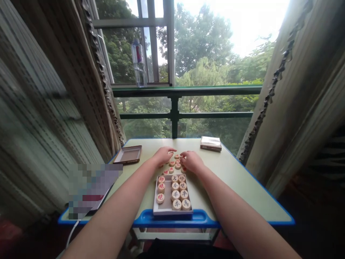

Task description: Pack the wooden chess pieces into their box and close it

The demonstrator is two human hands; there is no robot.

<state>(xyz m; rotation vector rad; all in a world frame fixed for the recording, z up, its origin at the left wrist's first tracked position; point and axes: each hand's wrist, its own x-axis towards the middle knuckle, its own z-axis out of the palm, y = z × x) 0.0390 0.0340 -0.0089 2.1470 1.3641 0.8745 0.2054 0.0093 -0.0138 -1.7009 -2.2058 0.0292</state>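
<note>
A shallow grey box [155, 207] lies at the near edge of the pale green table [237, 180] and holds several round wooden chess discs [175, 195] with red and black characters. Beyond it, more loose discs [175, 166] lie in a small heap. My left hand [162, 155] rests palm down on the left side of the heap, fingers bent over the pieces. On the heap's right side sits my right hand [192, 160], fingers curled on the discs. Whether either hand grips a piece is hidden.
A brown box lid [128, 154] lies at the table's left. A small closed box [210, 143] sits at the far right. A blurred flat device [91, 190] with a white cable lies near left. A water bottle [138, 63] stands on the window ledge; curtains hang at both sides.
</note>
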